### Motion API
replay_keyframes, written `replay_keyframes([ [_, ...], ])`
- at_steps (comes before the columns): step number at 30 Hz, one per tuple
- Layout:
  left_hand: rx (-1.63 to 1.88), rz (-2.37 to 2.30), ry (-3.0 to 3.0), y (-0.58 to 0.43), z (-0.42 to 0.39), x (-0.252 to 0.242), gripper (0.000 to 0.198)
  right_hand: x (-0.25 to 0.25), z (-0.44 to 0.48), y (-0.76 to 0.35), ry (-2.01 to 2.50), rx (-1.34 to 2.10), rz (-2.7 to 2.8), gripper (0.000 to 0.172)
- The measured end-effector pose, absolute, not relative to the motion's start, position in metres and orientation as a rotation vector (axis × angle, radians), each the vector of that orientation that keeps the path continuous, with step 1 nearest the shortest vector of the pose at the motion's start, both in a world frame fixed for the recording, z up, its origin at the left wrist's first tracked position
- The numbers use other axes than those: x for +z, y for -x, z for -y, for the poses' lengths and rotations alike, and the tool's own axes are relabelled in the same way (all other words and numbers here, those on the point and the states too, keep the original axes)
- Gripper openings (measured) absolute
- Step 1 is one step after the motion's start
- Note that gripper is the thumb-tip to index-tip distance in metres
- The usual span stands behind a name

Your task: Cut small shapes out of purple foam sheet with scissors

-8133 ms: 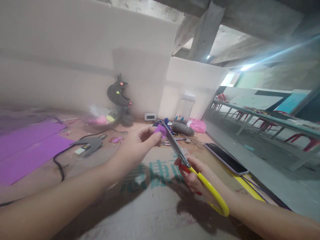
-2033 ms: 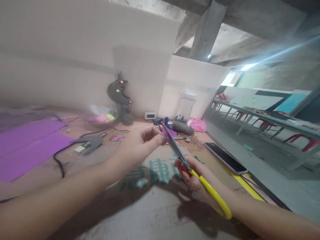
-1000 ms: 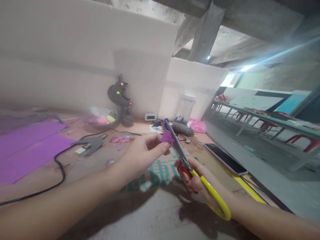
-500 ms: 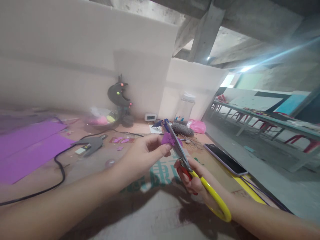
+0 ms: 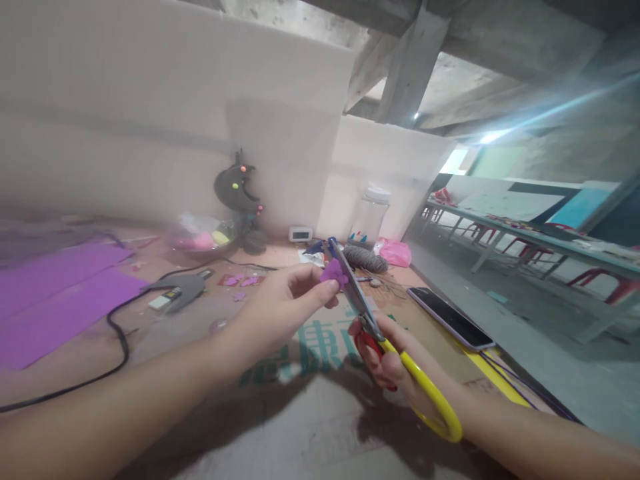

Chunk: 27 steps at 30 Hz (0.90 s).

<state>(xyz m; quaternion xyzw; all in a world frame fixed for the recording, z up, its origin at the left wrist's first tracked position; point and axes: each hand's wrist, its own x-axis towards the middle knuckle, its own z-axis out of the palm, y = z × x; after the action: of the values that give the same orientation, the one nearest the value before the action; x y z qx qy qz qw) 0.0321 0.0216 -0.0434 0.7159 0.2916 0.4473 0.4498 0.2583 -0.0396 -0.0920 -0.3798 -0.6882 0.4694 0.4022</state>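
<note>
My left hand (image 5: 293, 300) pinches a small purple foam flower (image 5: 334, 272) between thumb and fingers, above the cardboard mat. In my right hand (image 5: 387, 353) is a pair of scissors (image 5: 356, 293) with one yellow handle and one red handle. The blades point up and away, and their edge lies against or just beside the flower's right side; I cannot tell whether they touch it. Small purple flower cutouts (image 5: 240, 295) lie on the table left of my left hand. Purple sheets (image 5: 65, 307) are at the far left.
A phone (image 5: 450, 319) lies at the right edge. Behind my hands are grey yarn (image 5: 367, 259), a pink bag (image 5: 395, 252), a clear jar (image 5: 370, 213) and a small digital clock (image 5: 301, 233). A black cable (image 5: 120, 333), a grey cut shape (image 5: 187, 290) and a dark crescent ornament (image 5: 235, 187) are leftward.
The purple piece has been turned in my left fingers and now shows less material beyond the blade on the right. The scissors stay almost in place.
</note>
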Motion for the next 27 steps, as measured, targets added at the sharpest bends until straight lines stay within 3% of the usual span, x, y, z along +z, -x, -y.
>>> replay_keyframes([
  [27,1.191,-0.686,-1.766,-0.0315,-0.0240,-0.0368,0.024,-0.0955,0.0377,-0.2596,0.973,1.229,1.685,0.067],
])
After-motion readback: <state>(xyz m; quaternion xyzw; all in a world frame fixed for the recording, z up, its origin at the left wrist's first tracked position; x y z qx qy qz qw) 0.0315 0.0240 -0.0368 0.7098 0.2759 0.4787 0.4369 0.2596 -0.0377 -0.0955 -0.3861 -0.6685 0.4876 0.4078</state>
